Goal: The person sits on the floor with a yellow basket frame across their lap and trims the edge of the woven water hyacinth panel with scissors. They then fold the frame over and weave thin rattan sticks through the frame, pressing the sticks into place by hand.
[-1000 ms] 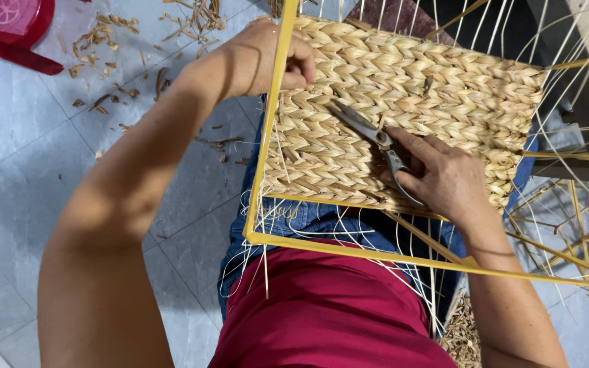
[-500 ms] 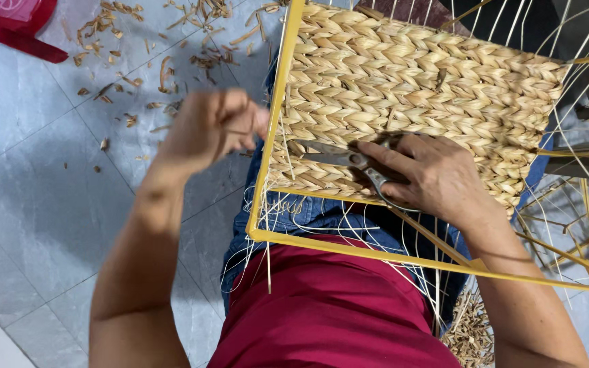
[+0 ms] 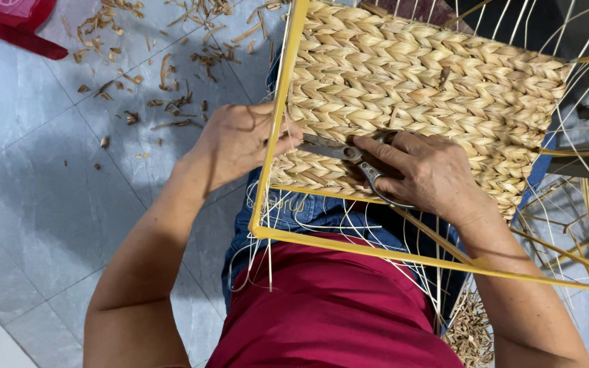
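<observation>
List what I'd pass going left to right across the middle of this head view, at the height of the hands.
Grey tiled floor → left hand → yellow frame bar → scissors → right hand → woven straw panel → loose pale strands.

Single head-worn view, looking steeply down from close above the lap, woven panel point(image 3: 417, 102) filling the upper right, grey tiled floor point(image 3: 49, 204) at left
</observation>
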The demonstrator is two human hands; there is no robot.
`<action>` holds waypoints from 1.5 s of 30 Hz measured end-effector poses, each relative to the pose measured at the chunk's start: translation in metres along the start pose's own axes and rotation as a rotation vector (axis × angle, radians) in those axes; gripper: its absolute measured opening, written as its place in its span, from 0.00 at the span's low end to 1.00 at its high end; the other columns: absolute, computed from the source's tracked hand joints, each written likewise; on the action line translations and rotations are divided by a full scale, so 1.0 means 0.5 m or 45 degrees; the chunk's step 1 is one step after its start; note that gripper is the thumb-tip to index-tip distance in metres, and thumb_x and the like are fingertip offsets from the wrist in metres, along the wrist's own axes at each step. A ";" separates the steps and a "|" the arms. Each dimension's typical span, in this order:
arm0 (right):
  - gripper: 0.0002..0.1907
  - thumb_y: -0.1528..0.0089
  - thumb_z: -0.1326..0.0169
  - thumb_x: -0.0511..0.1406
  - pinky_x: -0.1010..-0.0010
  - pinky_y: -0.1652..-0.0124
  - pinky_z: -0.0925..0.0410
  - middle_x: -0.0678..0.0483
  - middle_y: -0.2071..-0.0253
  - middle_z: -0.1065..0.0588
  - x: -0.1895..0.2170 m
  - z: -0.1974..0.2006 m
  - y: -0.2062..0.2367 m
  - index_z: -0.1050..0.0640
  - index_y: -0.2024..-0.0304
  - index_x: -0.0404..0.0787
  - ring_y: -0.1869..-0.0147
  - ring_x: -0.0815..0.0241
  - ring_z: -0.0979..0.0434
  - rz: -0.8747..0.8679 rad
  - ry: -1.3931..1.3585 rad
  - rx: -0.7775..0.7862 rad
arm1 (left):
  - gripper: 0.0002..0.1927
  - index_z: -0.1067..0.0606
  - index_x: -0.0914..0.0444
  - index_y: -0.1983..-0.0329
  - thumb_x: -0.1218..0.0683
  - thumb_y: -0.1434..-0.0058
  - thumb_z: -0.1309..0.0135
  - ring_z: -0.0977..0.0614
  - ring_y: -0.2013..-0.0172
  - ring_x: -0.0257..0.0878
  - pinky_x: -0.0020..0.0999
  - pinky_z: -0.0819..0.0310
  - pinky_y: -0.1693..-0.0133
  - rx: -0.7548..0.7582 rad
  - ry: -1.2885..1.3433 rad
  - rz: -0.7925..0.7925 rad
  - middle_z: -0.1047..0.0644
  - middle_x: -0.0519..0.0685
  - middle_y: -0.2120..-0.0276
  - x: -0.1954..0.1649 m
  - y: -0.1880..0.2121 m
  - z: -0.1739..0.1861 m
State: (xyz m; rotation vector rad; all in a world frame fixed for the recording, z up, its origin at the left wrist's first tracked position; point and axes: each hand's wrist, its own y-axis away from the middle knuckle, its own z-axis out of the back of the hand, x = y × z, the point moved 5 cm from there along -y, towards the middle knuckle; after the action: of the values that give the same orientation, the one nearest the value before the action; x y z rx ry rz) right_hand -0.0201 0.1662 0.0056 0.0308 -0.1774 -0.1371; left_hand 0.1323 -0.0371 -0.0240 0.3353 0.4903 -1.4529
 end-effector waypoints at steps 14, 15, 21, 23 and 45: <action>0.39 0.47 0.35 0.46 0.65 0.74 0.29 0.56 0.65 0.21 0.008 -0.026 -0.004 0.28 0.32 0.60 0.71 0.56 0.20 0.006 -0.014 0.131 | 0.09 0.19 0.60 0.58 0.50 0.31 0.41 0.17 0.71 0.31 0.23 0.21 0.74 -0.382 0.150 -0.151 0.16 0.41 0.62 0.019 0.025 -0.027; 0.39 0.46 0.34 0.46 0.65 0.75 0.30 0.56 0.66 0.21 0.006 -0.032 -0.002 0.28 0.32 0.59 0.72 0.56 0.20 0.004 -0.002 0.152 | 0.09 0.19 0.61 0.59 0.51 0.30 0.42 0.17 0.69 0.30 0.21 0.21 0.72 -0.481 0.202 -0.215 0.17 0.42 0.62 0.013 0.031 -0.018; 0.32 0.44 0.32 0.40 0.68 0.79 0.31 0.56 0.62 0.16 -0.026 -0.051 0.014 0.23 0.37 0.54 0.78 0.60 0.23 -0.120 -0.302 0.017 | 0.08 0.29 0.58 0.60 0.50 0.32 0.48 0.21 0.77 0.26 0.22 0.26 0.76 -0.701 0.733 0.597 0.20 0.45 0.69 0.081 0.082 0.051; 0.32 0.45 0.31 0.39 0.68 0.74 0.28 0.53 0.59 0.17 -0.044 -0.052 0.025 0.22 0.38 0.53 0.75 0.60 0.21 -0.267 -0.457 -0.074 | 0.12 0.30 0.61 0.60 0.50 0.31 0.42 0.21 0.74 0.28 0.23 0.23 0.75 -0.576 0.598 0.451 0.22 0.47 0.68 0.053 0.080 0.057; 0.36 0.47 0.33 0.29 0.73 0.66 0.29 0.55 0.63 0.18 -0.044 -0.071 0.047 0.24 0.36 0.52 0.69 0.68 0.22 -0.431 -0.776 -0.249 | 0.17 0.32 0.70 0.40 0.58 0.24 0.40 0.29 0.70 0.36 0.28 0.32 0.67 -1.260 1.466 0.509 0.30 0.50 0.64 0.320 0.386 0.130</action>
State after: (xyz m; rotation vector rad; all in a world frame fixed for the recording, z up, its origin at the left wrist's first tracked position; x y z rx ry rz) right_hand -0.0323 0.1930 -0.0324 -0.1789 -0.7672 -0.5015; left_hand 0.3386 -0.1880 -0.0643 0.3999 1.8468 -0.3725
